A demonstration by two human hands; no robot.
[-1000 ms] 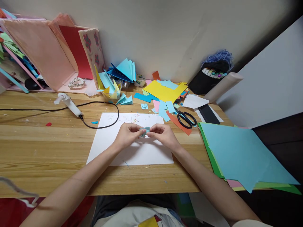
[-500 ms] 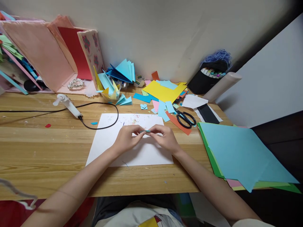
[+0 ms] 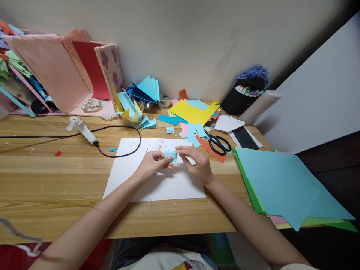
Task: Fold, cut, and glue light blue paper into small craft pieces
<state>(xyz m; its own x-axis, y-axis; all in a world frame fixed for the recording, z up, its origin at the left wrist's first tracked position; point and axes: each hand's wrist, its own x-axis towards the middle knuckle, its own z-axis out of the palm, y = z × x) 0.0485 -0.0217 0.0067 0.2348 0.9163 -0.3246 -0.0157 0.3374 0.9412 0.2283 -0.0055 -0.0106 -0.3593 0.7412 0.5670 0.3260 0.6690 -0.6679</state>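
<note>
A small light-blue folded paper piece (image 3: 171, 155) is pinched in my left hand (image 3: 153, 164), just above a white sheet (image 3: 157, 180) on the wooden desk (image 3: 50, 176). My right hand (image 3: 197, 163) hovers right beside the piece with its fingers loosely spread, apart from it and holding nothing. Both forearms reach in from the near edge of the desk.
Black scissors (image 3: 218, 142) lie among coloured paper scraps (image 3: 194, 112) behind the sheet. A stack of blue and green sheets (image 3: 281, 183) fills the right side. A white glue gun (image 3: 83, 129) with black cord lies at the left. Marker case (image 3: 246, 95) and pink organiser (image 3: 53, 71) stand against the wall.
The blue piece was pinched flat between both hands. Now the right hand has let go and opened, and the left hand holds the piece turned face up.
</note>
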